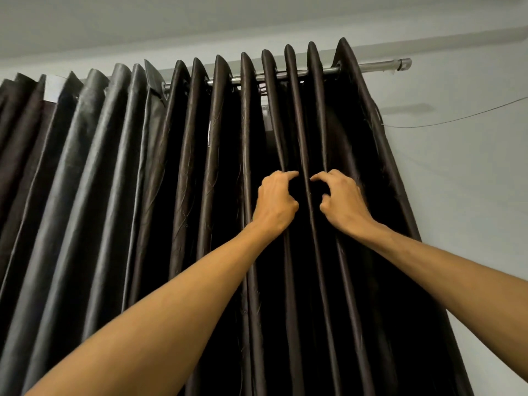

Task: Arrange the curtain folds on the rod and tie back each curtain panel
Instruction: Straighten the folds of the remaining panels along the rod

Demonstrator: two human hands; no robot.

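Note:
Two dark brown satin curtain panels hang in folds from a metal rod (367, 67). The right panel (223, 172) is bunched into several tight upright folds; the left panel (85, 172) looks greyer in the light. Both my arms are raised to the right panel. My left hand (275, 200) has its fingers curled into the valley left of one narrow fold (300, 124), with the index fingertip at that ridge. On the fold's other side, my right hand (344, 200) curls its index finger and thumb against it. The fingertips partly vanish into the dark cloth.
The rod's end bracket (404, 64) sticks out past the last fold on the right. A thin wire (457, 118) runs across the pale wall (471, 195) beside the curtain. The ceiling lies just above the rod.

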